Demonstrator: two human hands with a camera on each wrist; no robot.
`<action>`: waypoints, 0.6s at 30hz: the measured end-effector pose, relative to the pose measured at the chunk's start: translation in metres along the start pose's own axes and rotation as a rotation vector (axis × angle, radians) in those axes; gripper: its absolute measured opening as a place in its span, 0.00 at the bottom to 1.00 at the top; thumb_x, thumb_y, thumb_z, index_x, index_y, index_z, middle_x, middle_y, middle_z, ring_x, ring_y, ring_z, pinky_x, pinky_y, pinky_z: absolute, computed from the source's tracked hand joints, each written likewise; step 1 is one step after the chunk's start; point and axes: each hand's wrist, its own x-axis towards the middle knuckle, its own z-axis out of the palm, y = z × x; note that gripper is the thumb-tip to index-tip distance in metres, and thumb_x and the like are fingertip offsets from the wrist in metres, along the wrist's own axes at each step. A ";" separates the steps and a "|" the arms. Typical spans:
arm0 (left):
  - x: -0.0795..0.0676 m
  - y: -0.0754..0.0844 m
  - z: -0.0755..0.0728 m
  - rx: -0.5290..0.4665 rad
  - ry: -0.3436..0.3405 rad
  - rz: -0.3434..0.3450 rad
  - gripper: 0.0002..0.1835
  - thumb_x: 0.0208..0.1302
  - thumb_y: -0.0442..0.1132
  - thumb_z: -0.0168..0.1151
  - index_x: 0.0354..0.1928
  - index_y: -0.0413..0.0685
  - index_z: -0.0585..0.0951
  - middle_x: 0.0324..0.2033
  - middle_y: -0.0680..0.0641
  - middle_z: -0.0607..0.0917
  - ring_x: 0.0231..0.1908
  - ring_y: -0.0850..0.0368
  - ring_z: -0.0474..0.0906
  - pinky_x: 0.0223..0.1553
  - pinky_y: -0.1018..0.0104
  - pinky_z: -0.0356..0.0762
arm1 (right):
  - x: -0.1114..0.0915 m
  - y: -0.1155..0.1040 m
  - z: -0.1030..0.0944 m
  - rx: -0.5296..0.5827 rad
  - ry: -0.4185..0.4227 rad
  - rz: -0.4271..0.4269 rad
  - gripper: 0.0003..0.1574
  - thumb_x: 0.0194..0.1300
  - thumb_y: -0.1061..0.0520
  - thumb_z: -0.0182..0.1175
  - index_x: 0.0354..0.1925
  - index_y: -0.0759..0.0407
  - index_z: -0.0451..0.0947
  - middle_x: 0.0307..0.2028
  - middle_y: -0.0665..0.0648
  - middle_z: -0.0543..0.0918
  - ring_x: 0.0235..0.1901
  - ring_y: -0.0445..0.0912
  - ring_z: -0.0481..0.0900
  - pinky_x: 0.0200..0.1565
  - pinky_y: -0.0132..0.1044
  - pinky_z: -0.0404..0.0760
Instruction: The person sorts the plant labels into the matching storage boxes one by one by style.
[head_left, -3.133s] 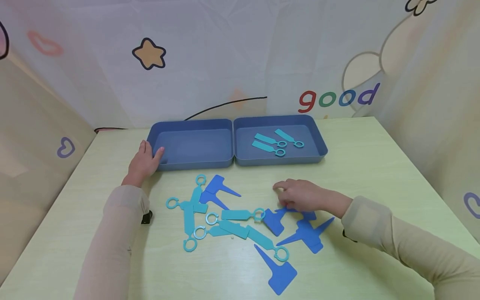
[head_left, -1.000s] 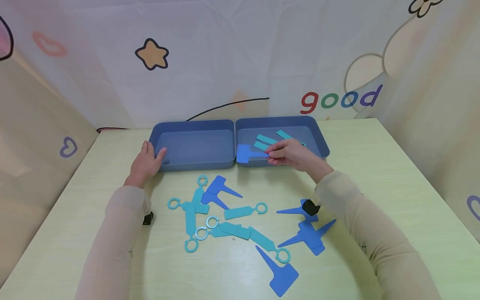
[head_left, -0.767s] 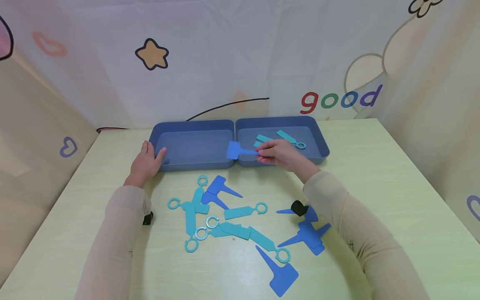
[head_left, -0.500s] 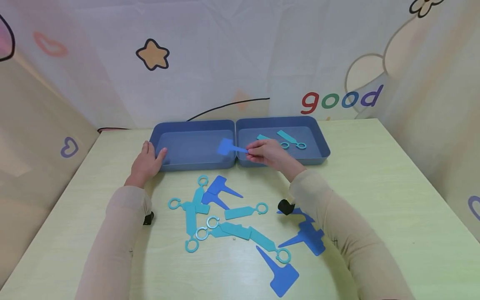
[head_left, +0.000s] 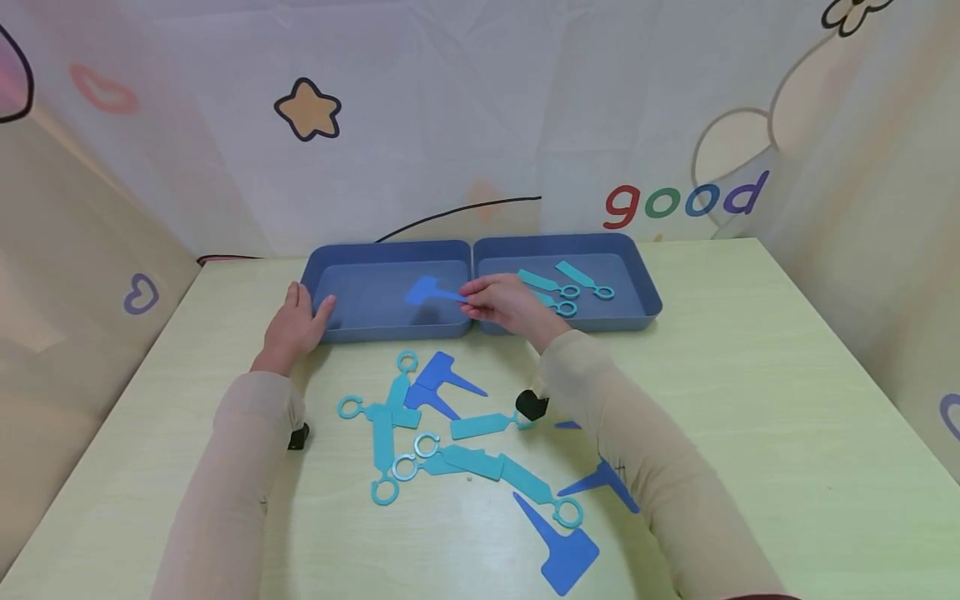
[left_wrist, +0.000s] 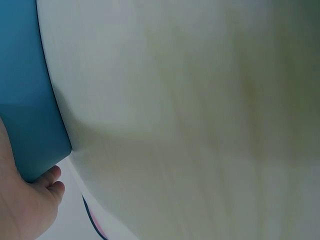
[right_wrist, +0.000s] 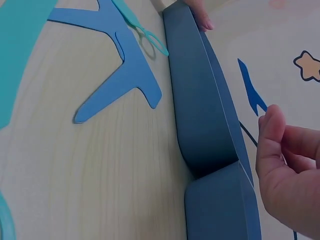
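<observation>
Our right hand [head_left: 501,300] holds a blue tag [head_left: 425,289] over the left tray [head_left: 363,292].
We have the grip clamped on its narrow end; our left hand [head_left: 294,327] rests against that tray's left end, thumb and fingers spread. Three teal tags [head_left: 576,273] lie in the right tray [head_left: 637,300]; loose tags [head_left: 480,427], teal and blue, lie on the bench [head_left: 765,375].

Blue tags [head_left: 602,475] partly hidden, right sleeve [head_left: 652,483] cropped

Left arm [head_left: 238,479] extended forward; left hand [head_left: 291,327] seen with thumb spread from fingers. Right arm [head_left: 637,462] angled inward; right hand [head_left: 506,302] raised, thumb being pinched against fingers, wrist held clear.
</observation>
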 end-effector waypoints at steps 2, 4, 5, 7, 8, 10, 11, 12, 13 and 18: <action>0.000 0.000 0.000 -0.002 0.000 0.002 0.48 0.62 0.66 0.18 0.64 0.27 0.34 0.65 0.30 0.34 0.64 0.32 0.39 0.62 0.44 0.45 | 0.003 0.000 0.004 0.013 0.004 -0.002 0.21 0.60 0.71 0.50 0.52 0.74 0.68 0.31 0.58 0.75 0.23 0.41 0.78 0.27 0.26 0.78; -0.001 0.000 0.000 -0.005 0.000 0.002 0.48 0.62 0.66 0.18 0.64 0.27 0.34 0.65 0.30 0.34 0.64 0.32 0.39 0.62 0.44 0.45 | 0.006 0.000 0.008 0.029 0.010 -0.004 0.21 0.60 0.72 0.49 0.53 0.74 0.67 0.34 0.59 0.75 0.23 0.41 0.78 0.27 0.26 0.78; -0.001 0.001 -0.001 -0.006 0.001 0.003 0.47 0.62 0.66 0.18 0.64 0.27 0.34 0.65 0.30 0.34 0.64 0.32 0.39 0.62 0.44 0.45 | 0.007 0.000 0.010 0.038 0.015 -0.005 0.22 0.59 0.72 0.49 0.53 0.75 0.67 0.35 0.59 0.74 0.23 0.41 0.78 0.27 0.26 0.78; -0.001 0.001 -0.001 -0.006 0.002 0.002 0.47 0.62 0.66 0.18 0.64 0.27 0.35 0.65 0.30 0.34 0.64 0.32 0.39 0.62 0.44 0.45 | 0.010 0.000 0.013 0.054 0.029 -0.001 0.22 0.59 0.72 0.50 0.53 0.75 0.68 0.36 0.60 0.74 0.22 0.41 0.79 0.27 0.26 0.78; -0.002 0.001 -0.001 -0.006 0.003 0.003 0.47 0.62 0.66 0.19 0.64 0.27 0.35 0.65 0.30 0.34 0.64 0.32 0.39 0.62 0.44 0.45 | 0.011 0.000 0.015 0.062 0.039 0.003 0.21 0.58 0.72 0.51 0.52 0.74 0.68 0.36 0.60 0.75 0.22 0.42 0.79 0.27 0.26 0.78; -0.002 0.002 -0.001 -0.006 0.001 0.003 0.47 0.62 0.65 0.19 0.64 0.26 0.35 0.65 0.29 0.34 0.64 0.32 0.39 0.62 0.44 0.45 | 0.014 -0.001 0.019 0.076 0.058 0.010 0.21 0.58 0.72 0.52 0.51 0.74 0.69 0.34 0.60 0.75 0.21 0.42 0.79 0.27 0.26 0.78; -0.002 0.002 -0.002 -0.007 0.000 0.003 0.47 0.63 0.65 0.19 0.64 0.26 0.35 0.65 0.29 0.34 0.64 0.32 0.39 0.62 0.44 0.45 | 0.015 -0.001 0.021 0.085 0.070 0.014 0.20 0.57 0.72 0.53 0.51 0.73 0.70 0.32 0.59 0.76 0.21 0.42 0.79 0.26 0.26 0.78; -0.002 0.002 -0.002 -0.007 -0.002 0.002 0.47 0.63 0.65 0.19 0.64 0.26 0.35 0.65 0.29 0.34 0.64 0.32 0.39 0.62 0.44 0.45 | 0.016 -0.001 0.023 0.091 0.081 0.018 0.20 0.57 0.71 0.53 0.50 0.73 0.70 0.31 0.59 0.76 0.21 0.42 0.79 0.26 0.26 0.78; -0.002 0.002 -0.002 -0.006 -0.002 0.001 0.47 0.63 0.65 0.19 0.64 0.26 0.35 0.65 0.29 0.34 0.64 0.32 0.39 0.62 0.44 0.46 | 0.017 -0.001 0.024 0.102 0.090 0.019 0.20 0.57 0.71 0.54 0.50 0.73 0.71 0.30 0.58 0.76 0.21 0.42 0.79 0.26 0.26 0.78; -0.002 0.001 -0.002 -0.005 -0.009 -0.004 0.46 0.63 0.65 0.19 0.64 0.27 0.34 0.65 0.30 0.33 0.64 0.32 0.39 0.62 0.44 0.45 | 0.018 -0.002 0.033 0.129 0.132 0.017 0.20 0.57 0.70 0.54 0.51 0.72 0.71 0.29 0.59 0.77 0.20 0.42 0.79 0.25 0.26 0.78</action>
